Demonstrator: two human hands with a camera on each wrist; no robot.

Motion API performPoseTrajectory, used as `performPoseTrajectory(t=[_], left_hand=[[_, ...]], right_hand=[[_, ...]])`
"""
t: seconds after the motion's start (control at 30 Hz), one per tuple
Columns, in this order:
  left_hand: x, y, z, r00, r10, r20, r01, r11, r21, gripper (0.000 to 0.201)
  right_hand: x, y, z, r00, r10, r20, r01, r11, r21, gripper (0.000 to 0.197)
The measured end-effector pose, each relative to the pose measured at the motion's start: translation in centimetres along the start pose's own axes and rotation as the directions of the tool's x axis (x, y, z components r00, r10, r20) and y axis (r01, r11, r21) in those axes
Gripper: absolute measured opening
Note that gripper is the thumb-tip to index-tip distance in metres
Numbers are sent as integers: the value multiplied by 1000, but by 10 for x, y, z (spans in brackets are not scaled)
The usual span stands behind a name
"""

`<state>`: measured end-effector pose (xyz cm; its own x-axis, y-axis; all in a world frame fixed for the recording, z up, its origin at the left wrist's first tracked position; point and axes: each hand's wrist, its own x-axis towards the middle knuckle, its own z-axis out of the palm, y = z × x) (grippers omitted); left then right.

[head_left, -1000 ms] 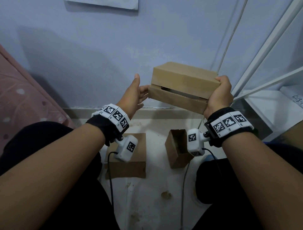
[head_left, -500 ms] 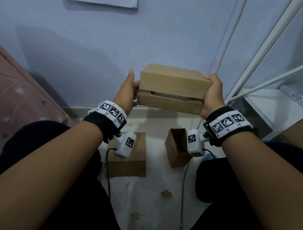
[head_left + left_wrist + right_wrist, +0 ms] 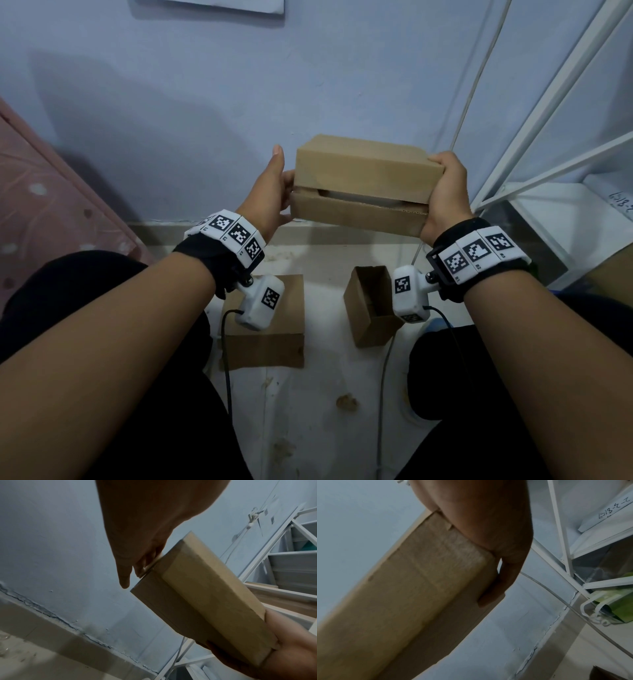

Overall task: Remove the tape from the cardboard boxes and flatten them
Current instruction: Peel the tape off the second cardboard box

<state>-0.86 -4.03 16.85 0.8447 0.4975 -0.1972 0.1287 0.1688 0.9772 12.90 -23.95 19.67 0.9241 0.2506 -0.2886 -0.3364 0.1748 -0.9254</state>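
Note:
A closed brown cardboard box (image 3: pixel 363 185) is held up in front of the wall, long side towards me, with a slit gaping between its top and bottom halves. My right hand (image 3: pixel 445 192) grips its right end, fingers curled round the far side (image 3: pixel 489 596). My left hand (image 3: pixel 278 186) lies against the left end with thumb up and fingers straight; in the left wrist view its fingertips (image 3: pixel 125 580) touch the corner of that end, where a strip of clear tape glints. The box's underside (image 3: pixel 205 595) shows smooth tape along the seam.
On the floor between my knees lie a closed flat box (image 3: pixel 274 339) and a small open box (image 3: pixel 370 305) on its side. A white metal rack (image 3: pixel 548 144) stands at the right, a cable (image 3: pixel 474 85) hangs down the wall, and a pink mattress (image 3: pixel 44 205) is at the left.
The box has shifted left and levelled out. My left hand, apart from it a second ago, now touches its left end. My right hand keeps its grip.

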Motion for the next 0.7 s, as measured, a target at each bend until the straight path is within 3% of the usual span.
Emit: performPoseTrajectory(t=[0.1, 0.3, 0.53, 0.7], left_hand=[[-1, 2, -2, 1000, 5, 5, -5, 1000, -5, 90], [-3, 0, 4, 999, -41, 18, 40, 999, 9, 87], [-1, -2, -2, 1000, -17, 7, 17, 1000, 12, 88], [-1, -3, 2, 999, -46, -16, 46, 999, 16, 87]], right_hand=[[0, 2, 0, 999, 6, 36, -4, 999, -32, 42], [10, 3, -3, 973, -71, -220, 90, 993, 75, 29], [10, 4, -2, 1000, 15, 11, -15, 1000, -19, 38], [15, 7, -4, 991, -34, -130, 39, 999, 36, 33]])
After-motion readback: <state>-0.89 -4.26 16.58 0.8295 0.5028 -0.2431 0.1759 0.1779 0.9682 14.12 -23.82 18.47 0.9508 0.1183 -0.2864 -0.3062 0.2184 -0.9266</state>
